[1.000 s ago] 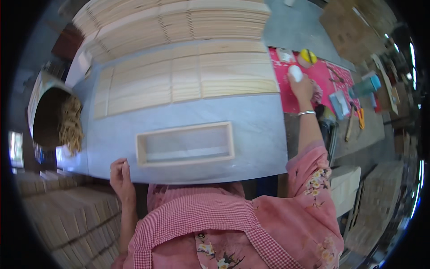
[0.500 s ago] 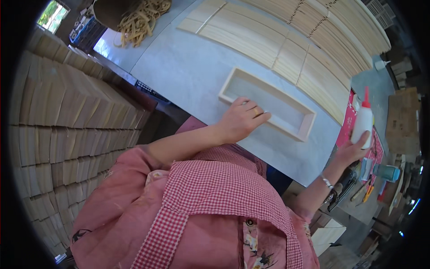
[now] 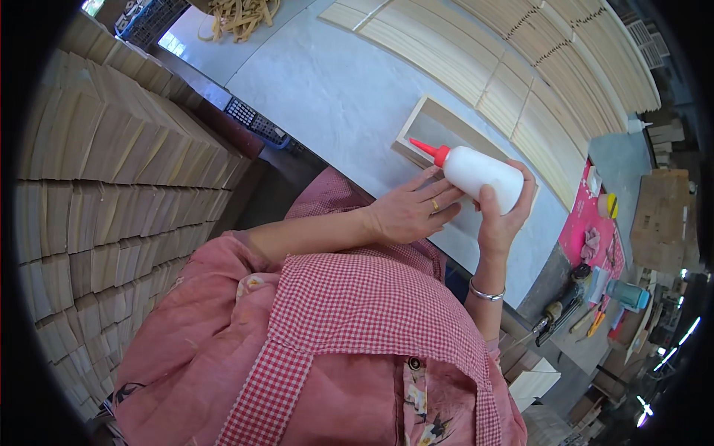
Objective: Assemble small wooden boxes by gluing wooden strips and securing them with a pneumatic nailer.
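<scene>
A white squeeze bottle [image 3: 483, 177] with a red pointed nozzle is gripped in my right hand [image 3: 506, 215]. It lies tilted, its nozzle aimed left, above a shallow rectangular wooden frame [image 3: 439, 111]. My left hand [image 3: 413, 212] is beside the near side of the frame, just under the bottle, with its fingers stretched out and apart. Bottle and hands hide much of the frame's near side and right end. The frame lies on the pale tabletop [image 3: 320, 97].
Bundled thin wooden strips [image 3: 446, 52] line the table's far side. Stacked wood pieces [image 3: 111, 149] rise at left, with a dark plastic crate [image 3: 253, 123] below the table edge. Rubber bands [image 3: 242, 16] lie at the back. Tools and a pink cloth [image 3: 584, 230] are at right.
My right hand has brought the bottle left from the right side of the table to over the frame, tipping it from upright to tilted. My left hand's fingers have opened out.
</scene>
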Tool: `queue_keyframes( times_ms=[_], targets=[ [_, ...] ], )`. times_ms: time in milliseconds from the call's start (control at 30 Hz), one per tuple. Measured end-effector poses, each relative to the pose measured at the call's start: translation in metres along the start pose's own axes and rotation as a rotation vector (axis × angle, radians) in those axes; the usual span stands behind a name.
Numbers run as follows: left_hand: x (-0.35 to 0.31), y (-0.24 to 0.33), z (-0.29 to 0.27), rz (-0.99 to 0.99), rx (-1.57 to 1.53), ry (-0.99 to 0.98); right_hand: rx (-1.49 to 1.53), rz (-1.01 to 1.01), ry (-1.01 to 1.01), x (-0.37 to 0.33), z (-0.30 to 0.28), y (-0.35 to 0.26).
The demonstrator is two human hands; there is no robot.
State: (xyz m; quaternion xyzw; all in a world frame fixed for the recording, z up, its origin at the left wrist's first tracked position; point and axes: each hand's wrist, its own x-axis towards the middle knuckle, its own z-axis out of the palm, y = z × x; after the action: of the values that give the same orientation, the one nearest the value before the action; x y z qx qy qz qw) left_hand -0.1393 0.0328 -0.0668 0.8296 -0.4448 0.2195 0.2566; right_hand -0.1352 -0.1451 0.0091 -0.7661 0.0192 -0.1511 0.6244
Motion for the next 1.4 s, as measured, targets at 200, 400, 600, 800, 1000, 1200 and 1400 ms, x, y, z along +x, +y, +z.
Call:
queue_keyframes(
  times_ms=[200,400,600,800,1000,1200,1400],
  targets=[
    [-0.008,-0.001,0.007,-0.018,-0.070,-0.041,-0.065,-0.100,-0.143,0.002,0.011,-0.002],
    [-0.009,-0.004,0.012,-0.014,-0.100,-0.038,-0.053,-0.114,-0.169,0.006,0.014,-0.002],
    [-0.004,-0.004,0.004,-0.006,-0.089,-0.029,-0.129,-0.183,-0.174,0.015,0.016,-0.003],
    [-0.003,-0.004,0.004,0.006,-0.092,-0.031,-0.195,-0.267,-0.098,0.032,0.023,0.002],
    [-0.002,-0.004,0.003,0.016,-0.094,-0.019,-0.258,-0.334,-0.055,0.049,0.028,0.005],
    [-0.002,-0.005,0.003,0.011,-0.082,-0.044,-0.308,-0.361,-0.030,0.051,0.022,0.003],
    [-0.001,-0.005,0.003,0.005,-0.058,-0.046,-0.356,-0.350,0.016,0.042,0.002,0.000]
  ],
)
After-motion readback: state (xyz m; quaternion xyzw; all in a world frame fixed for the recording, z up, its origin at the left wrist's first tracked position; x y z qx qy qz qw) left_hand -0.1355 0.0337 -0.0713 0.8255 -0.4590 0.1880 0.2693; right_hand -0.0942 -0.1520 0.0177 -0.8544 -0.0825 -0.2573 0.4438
